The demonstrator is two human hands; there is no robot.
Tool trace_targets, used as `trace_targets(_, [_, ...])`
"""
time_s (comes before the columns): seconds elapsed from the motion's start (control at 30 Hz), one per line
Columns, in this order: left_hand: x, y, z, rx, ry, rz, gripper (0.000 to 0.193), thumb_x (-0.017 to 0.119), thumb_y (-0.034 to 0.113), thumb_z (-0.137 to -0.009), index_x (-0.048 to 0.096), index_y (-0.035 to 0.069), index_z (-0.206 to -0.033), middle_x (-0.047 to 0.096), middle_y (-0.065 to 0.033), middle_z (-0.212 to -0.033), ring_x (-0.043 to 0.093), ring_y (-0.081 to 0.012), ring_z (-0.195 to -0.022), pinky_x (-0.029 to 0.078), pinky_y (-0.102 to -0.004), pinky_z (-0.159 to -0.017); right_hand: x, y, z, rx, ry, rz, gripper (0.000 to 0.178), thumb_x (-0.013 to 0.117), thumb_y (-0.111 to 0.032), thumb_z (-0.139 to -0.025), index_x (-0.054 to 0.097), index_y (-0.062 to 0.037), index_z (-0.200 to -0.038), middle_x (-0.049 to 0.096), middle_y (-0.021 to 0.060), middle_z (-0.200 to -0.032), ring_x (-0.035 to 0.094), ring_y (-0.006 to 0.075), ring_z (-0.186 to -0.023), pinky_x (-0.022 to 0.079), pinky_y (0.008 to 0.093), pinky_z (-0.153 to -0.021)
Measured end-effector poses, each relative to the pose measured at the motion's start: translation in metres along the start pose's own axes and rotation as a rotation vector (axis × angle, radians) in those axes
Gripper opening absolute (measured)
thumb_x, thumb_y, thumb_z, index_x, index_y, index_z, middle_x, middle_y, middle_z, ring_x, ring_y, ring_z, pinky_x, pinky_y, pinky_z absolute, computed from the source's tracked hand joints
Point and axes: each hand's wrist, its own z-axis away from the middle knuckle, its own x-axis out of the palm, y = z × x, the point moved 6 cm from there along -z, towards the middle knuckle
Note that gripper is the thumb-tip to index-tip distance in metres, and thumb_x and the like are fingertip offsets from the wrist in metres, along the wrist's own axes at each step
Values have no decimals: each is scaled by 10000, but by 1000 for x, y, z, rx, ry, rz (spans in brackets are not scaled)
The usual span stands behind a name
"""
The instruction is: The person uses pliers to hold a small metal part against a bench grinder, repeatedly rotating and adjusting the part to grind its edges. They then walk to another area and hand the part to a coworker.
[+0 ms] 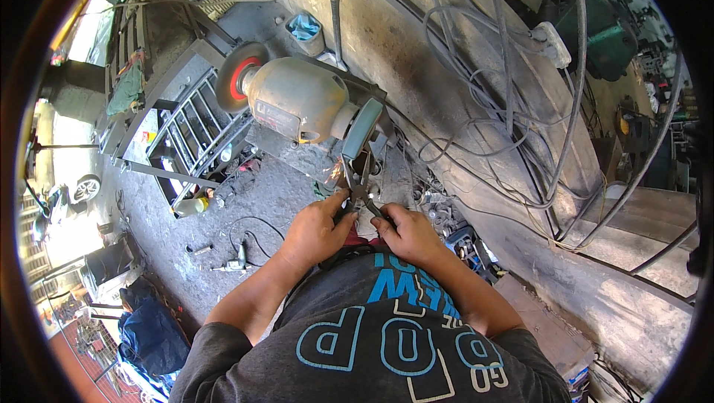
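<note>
My left hand (321, 226) is closed around one handle of a dark metal plier-like tool (359, 192). The other handle is in my right hand (407, 233), also closed. Its jaws stand apart and point away from me, up to the greenish grinding wheel (362, 129) on the right end of a bench grinder (294, 98). Orange sparks (332, 171) fly just left of the jaws, where one jaw meets the wheel's lower edge. Whether the tool is pliers or snips I cannot tell.
A round brush-like wheel (242, 78) with a red centre sits on the grinder's left end. Thick cables (509, 68) hang along the wall at right. To the left are a metal frame (201, 124) and a small corded power tool (239, 256) on the floor.
</note>
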Motion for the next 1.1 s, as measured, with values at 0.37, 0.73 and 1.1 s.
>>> trace_targets(0.37, [0,-1,0,10,20,7,456,673,232,-890,595,-30,-1255,689,-285,-938,671,-452,-906,533,-487,-782,2,3,0,-21,17,-5,296,653,-282,-944,631,9,-991,681,233,-788,685,425,-764,520,463,-666])
trace_targets(0.73, [1,-2,0,9,6,19,459,673,230,-891,597,-30,-1261,681,-301,-992,669,-452,-931,535,-484,-787,3,3,0,-35,31,-1,317,638,-302,-952,627,13,-992,680,233,-782,683,429,-756,518,472,-664])
trace_targets(1.1, [-3,4,15,292,106,131,294,742,103,-826,617,-11,-1066,653,-201,-862,649,-424,-831,520,-455,-711,-17,-22,19,-344,150,96,351,759,-342,-849,632,-35,-963,653,163,-711,663,360,-665,507,452,-594])
